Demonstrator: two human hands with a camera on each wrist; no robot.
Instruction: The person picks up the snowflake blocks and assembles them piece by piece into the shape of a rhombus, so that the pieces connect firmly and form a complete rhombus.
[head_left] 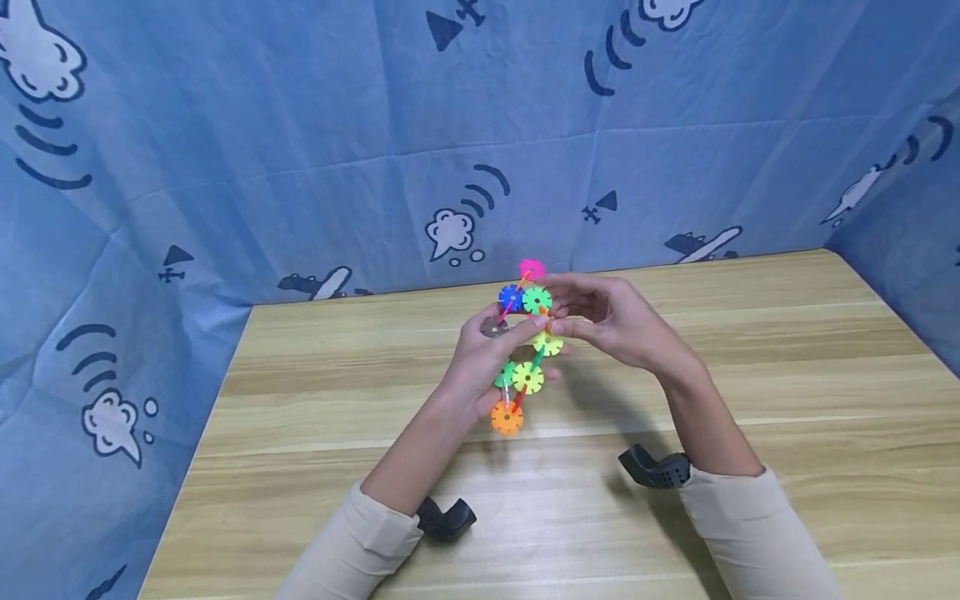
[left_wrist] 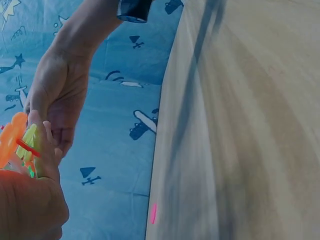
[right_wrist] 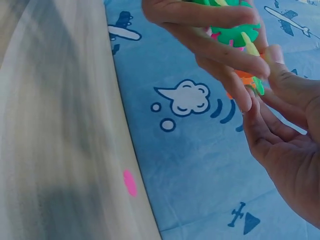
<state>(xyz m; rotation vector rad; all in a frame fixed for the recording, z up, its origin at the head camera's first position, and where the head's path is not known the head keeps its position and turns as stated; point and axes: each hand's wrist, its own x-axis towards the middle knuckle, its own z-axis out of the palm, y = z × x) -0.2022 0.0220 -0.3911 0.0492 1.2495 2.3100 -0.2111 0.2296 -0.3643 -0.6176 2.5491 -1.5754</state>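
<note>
A chain of notched plastic discs in several colours, joined by short sticks, is held above the table between both hands. My left hand grips it from the left, thumb across the front and fingers behind. From the right, my right hand pinches it near a yellow disc and an orange piece. The chain's top shows a pink disc and a blue disc; an orange disc hangs lowest. In the right wrist view a green disc shows between the fingers. Fingers hide some joints.
The wooden table spreads below the hands. A blue patterned curtain stands behind it and at both sides. A small pink piece lies near the table's edge. Black wrist devices sit by both sleeves.
</note>
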